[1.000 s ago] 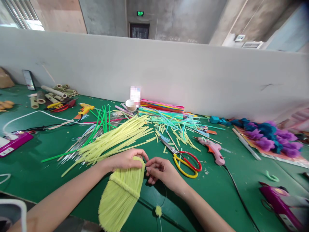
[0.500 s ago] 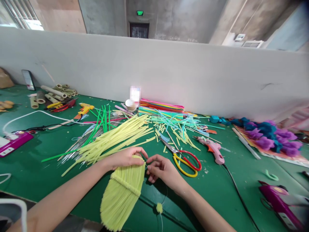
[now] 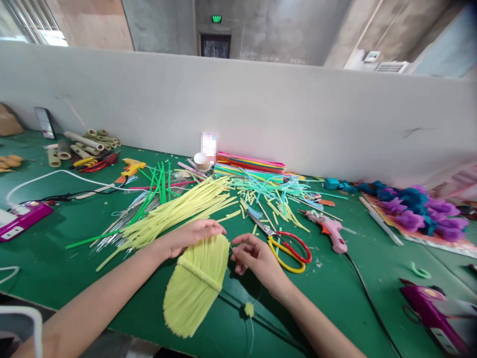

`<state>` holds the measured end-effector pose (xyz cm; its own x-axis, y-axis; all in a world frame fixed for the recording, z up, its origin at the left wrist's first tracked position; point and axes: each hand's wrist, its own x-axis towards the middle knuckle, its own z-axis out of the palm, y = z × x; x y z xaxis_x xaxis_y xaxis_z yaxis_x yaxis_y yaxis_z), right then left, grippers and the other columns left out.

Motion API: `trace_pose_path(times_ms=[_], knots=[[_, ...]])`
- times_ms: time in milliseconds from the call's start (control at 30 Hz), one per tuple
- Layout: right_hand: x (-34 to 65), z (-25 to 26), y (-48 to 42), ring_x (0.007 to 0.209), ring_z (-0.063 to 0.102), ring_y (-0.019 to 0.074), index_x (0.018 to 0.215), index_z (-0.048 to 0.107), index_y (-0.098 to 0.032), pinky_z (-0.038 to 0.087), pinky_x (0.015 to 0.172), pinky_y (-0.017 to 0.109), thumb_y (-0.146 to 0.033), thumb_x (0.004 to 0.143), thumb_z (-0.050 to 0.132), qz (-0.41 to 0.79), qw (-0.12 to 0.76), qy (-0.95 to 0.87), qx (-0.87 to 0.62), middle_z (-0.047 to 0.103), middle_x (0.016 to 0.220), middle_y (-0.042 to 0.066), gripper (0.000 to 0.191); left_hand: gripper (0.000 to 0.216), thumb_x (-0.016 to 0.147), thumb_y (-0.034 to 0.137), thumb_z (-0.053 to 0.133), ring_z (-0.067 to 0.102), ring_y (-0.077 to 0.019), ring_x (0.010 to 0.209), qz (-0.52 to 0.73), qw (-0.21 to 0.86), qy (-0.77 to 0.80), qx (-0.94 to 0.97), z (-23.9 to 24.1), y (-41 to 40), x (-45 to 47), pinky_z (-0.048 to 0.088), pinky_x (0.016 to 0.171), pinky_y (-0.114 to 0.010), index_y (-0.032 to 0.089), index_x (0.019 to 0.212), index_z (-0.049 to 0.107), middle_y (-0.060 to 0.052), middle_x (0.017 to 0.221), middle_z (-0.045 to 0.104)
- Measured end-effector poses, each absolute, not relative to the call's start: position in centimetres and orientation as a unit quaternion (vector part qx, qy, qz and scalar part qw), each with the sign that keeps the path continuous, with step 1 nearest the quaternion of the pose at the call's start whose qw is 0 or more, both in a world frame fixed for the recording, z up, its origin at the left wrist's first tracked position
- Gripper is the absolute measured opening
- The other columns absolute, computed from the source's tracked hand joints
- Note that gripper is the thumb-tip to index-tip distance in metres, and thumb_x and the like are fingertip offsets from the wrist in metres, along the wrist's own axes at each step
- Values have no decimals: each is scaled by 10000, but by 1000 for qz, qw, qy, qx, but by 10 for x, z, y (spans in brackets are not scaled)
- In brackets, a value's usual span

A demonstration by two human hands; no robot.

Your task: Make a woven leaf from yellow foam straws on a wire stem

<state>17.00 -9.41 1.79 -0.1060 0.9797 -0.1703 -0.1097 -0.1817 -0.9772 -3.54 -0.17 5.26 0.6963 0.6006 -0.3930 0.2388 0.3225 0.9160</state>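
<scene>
My left hand (image 3: 197, 235) grips the top of a flat yellow-green bundle of pipe cleaners (image 3: 196, 283), with a raised band across its middle and a rounded lower end. Just right of the bundle's upper edge, my right hand (image 3: 253, 256) has its fingers curled in a pinch. A fine thread or wire seems to be at its fingertips. Below that hand hangs a small yellow-green tuft (image 3: 249, 310) on a thin pale strand. Loose yellow pipe cleaners (image 3: 182, 204) lie behind my left hand. Scissors (image 3: 285, 248) with red and yellow handles rest right of my right hand.
On the green table (image 3: 122, 303) lie a pink glue gun (image 3: 330, 231), a yellow glue gun (image 3: 132, 167), bamboo pieces (image 3: 87, 144), pliers (image 3: 99, 161) and purple power strips (image 3: 26, 221). Purple and teal fuzzy shapes (image 3: 417, 209) are at right. A white partition (image 3: 238, 104) stands behind.
The pipe-cleaner bundle has risen a little and shifted right, tilting as my left hand changed its hold. My right hand moved slightly right, and the hanging tuft swung with it.
</scene>
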Motion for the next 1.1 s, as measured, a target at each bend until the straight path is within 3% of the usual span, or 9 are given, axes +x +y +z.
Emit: trace_pose_path(times_ms=[133,267,400,633,867,1100], knots=[[182,25,-92,499,553,71,991,572,-180,445,479,192,-424,787,737,517,546,-409,-516,655,720,-27,357,475,758,557,710,648,-192,893,187,722,426,513,49,10,-45,475,714,-251,210,1075,643,-31,978,703],[186,30,-91,528,543,76,1041,549,-198,447,508,203,-406,797,736,494,586,-380,-518,640,740,-34,372,541,709,464,797,655,-197,972,182,714,439,514,44,13,-46,490,744,-247,219,1160,623,-30,1030,714],[183,26,-92,565,575,94,1066,513,-211,481,543,232,-417,769,762,531,554,-389,-510,626,773,-43,439,625,696,379,830,654,-253,1079,172,755,376,508,44,6,-41,502,898,-322,193,1245,597,-78,1148,714],[183,25,-93,639,653,148,1174,428,-212,476,570,247,-419,777,761,583,468,-432,-504,674,734,-25,558,619,693,416,824,660,-283,1098,156,749,384,516,49,1,-40,531,878,-342,213,1240,618,-74,1164,727],[183,33,-94,558,546,109,834,613,-173,446,536,231,-497,773,726,565,425,-500,-500,607,668,-14,348,545,695,410,825,703,-284,990,118,740,367,550,52,-7,-36,557,799,-338,185,1161,654,-84,1084,750],[178,39,-96,539,431,90,791,625,-174,387,484,213,-383,772,684,539,425,-505,-523,541,683,-23,218,580,680,358,843,707,-269,962,140,756,366,525,57,-16,-32,562,776,-329,176,1188,632,-96,1099,744]])
